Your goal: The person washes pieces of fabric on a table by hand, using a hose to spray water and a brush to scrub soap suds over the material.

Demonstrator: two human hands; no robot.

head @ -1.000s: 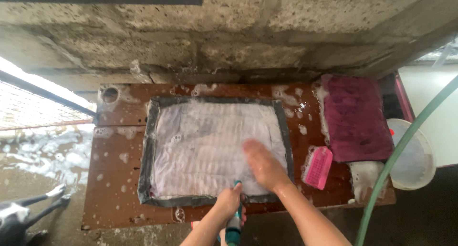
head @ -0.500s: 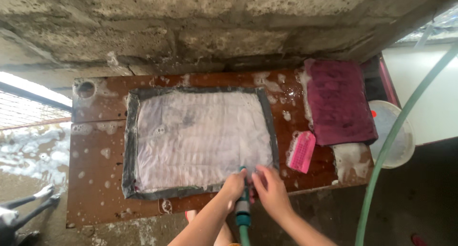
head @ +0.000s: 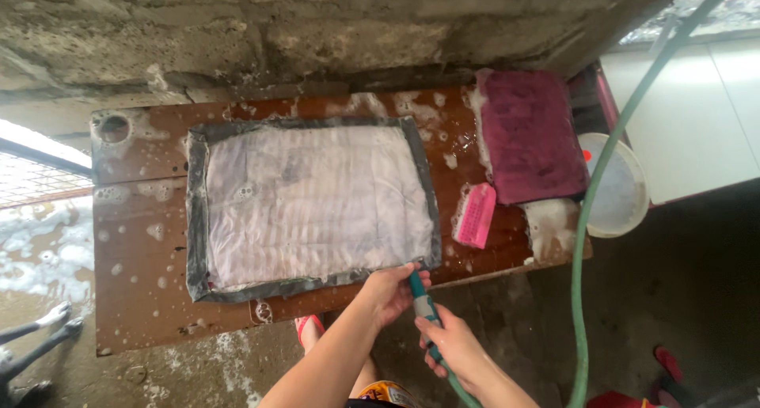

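Two hands (head: 393, 291) on hose nozzle (head: 420, 299), pink brush (head: 476, 216) beside mat (head: 313, 204)

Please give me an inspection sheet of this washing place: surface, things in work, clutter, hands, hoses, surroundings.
Surface: brown wooden table, wet, with foam patches.
Things in work: white soapy mat with grey border, lying flat; teal hose nozzle at its near edge.
Clutter: pink scrubbing brush; maroon folded mat; white round basin beside the table.
Hands: left hand and right hand both grip the nozzle.
Hoses: green hose runs past the basin.
Surroundings: rough concrete wall; foamy wet ground.
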